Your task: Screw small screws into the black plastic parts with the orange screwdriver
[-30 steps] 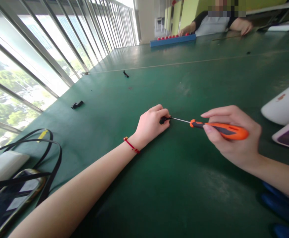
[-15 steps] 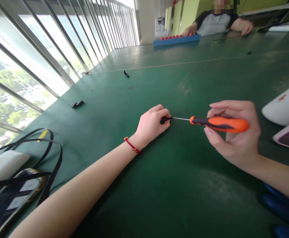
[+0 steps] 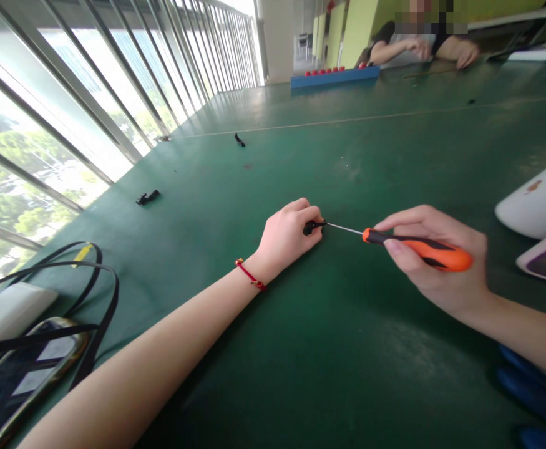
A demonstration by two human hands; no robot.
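Note:
Near the middle of the green table point(image 3: 273, 349), my left hand point(image 3: 291, 231) is closed on a small black part point(image 3: 311, 227), with a red cord bracelet at the wrist. To its right, my right hand point(image 3: 445, 255) grips an orange and black screwdriver point(image 3: 441, 254) between thumb and fingers. The thin metal shaft points left, and its tip meets the black part at my left fingertips. How the tip sits in the part is too small to tell.
Small black pieces lie at the left point(image 3: 148, 197) and farther back point(image 3: 239, 140). A phone point(image 3: 1, 399), a white object point(image 3: 15, 312) and black straps are at left. White objects point(image 3: 539, 199) stand at right. A person sits behind a blue rack point(image 3: 333, 78).
My right thumb and fingers have closed round the screwdriver, whose handle has tilted down at its rear end. Across the table, the person's hand has left the blue rack.

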